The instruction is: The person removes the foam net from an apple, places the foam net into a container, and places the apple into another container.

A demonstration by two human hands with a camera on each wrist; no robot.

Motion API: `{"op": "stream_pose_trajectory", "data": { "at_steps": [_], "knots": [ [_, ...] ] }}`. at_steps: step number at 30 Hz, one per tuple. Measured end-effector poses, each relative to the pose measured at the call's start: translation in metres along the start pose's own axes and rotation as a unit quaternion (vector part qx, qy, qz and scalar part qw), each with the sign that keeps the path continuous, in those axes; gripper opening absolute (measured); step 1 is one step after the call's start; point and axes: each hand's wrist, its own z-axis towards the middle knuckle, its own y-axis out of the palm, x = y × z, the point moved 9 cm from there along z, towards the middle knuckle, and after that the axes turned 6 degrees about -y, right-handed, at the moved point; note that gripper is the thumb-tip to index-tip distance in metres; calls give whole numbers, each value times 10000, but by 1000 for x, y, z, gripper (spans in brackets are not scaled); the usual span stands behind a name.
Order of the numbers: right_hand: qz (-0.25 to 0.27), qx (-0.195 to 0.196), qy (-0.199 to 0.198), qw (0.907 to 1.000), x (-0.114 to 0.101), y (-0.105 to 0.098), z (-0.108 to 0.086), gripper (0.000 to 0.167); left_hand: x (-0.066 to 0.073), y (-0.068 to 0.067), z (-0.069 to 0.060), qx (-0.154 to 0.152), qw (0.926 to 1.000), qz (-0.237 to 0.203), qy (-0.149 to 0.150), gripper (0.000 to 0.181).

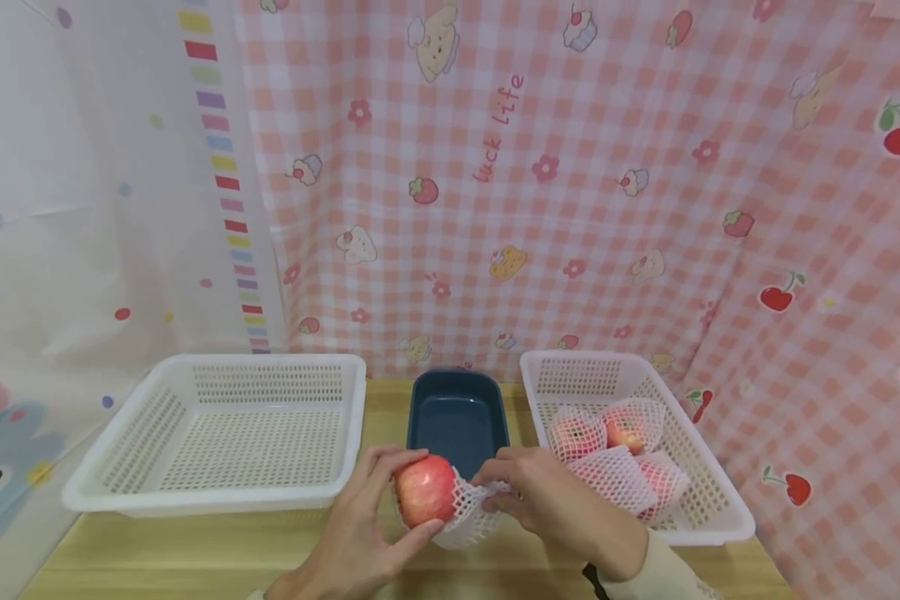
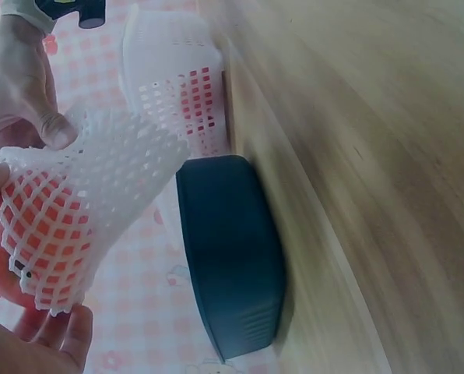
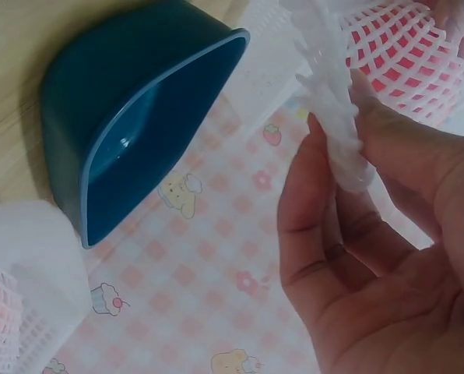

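Note:
A red apple (image 1: 424,490) is held up in front of the dark blue bin (image 1: 457,410), gripped between the thumb and fingers of my left hand (image 1: 367,517). White foam netting (image 1: 468,508) covers the apple's right side and sags below it; the apple's left part is bare. My right hand (image 1: 543,500) pinches the loose end of the netting between thumb and fingers. In the left wrist view the foam net (image 2: 100,187) stretches from the apple toward the right hand (image 2: 29,93). The right wrist view shows the netting's bunched end (image 3: 345,156) between the right thumb and fingers.
On the right, a white basket (image 1: 708,487) holds several apples (image 1: 576,433) in foam nets. Another white basket (image 1: 255,446) stands on the left, with nothing visible in it. Both baskets and the bin stand on a wooden table (image 1: 285,546), with a checked cloth (image 1: 450,225) hanging behind.

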Motion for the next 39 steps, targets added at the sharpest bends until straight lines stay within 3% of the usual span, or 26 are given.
{"op": "stream_pose_trajectory", "data": {
  "at_steps": [6, 14, 19, 30, 39],
  "knots": [
    [31, -301, 101, 9995, 0, 6, 0, 16, -2, -2, -2, 25, 9999, -134, -100, 79],
    [700, -873, 522, 9923, 4, 20, -1, 14, 1, -5, 0, 168, 9992, -328, 122, 80],
    [573, -1132, 614, 9900, 6, 31, 0, 16, 3, -6, 0, 276, 9984, -400, 286, 80],
    [246, -1059, 326, 9935, 3, 27, 12, 19, 14, -10, 1, 440, 9930, -791, 762, 79],
    [-62, -1142, 381, 9927, 2, 33, 26, 12, 18, -7, 2, 334, 9925, -942, 700, 78]
  ]
}}
